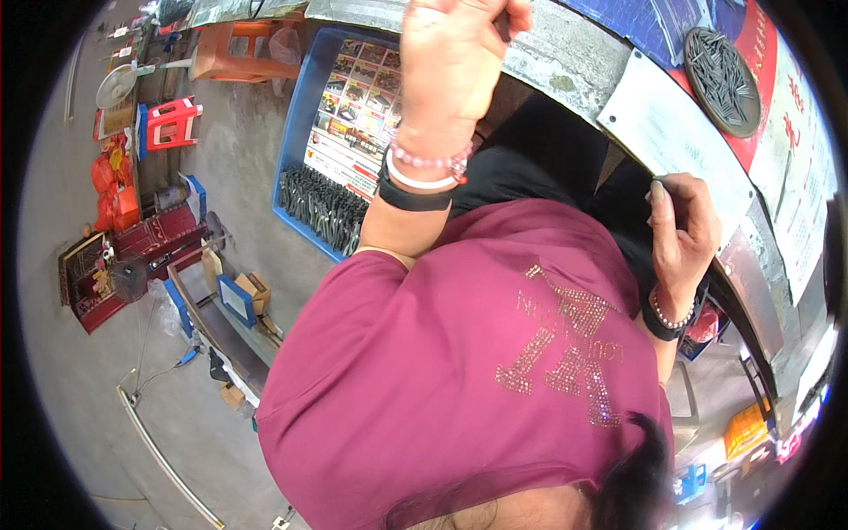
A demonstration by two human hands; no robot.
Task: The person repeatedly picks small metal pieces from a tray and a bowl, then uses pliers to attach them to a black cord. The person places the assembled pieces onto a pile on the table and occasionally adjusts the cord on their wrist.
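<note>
My left hand (455,57) is over the bench's edge at the top of the view, cut off by the frame. Its fingers are curled in around something small and dark that I cannot make out. My right hand (687,225) is at the bench's near edge, beside a white sheet (680,132). Thumb and fingers there are closed together; what they pinch, if anything, is too small to tell. Left of my left forearm stands a blue tray (284,159) with many dark slim parts (322,208) and a printed picture sheet (358,106).
A round dish (751,110) of grey metal pins sits on the bench (565,66) at the far right, over red printed paper (764,53). On the floor at left are a red stool (172,124), an orange stool (234,53) and a fan (128,278). A yellow crate (746,430) stands at right.
</note>
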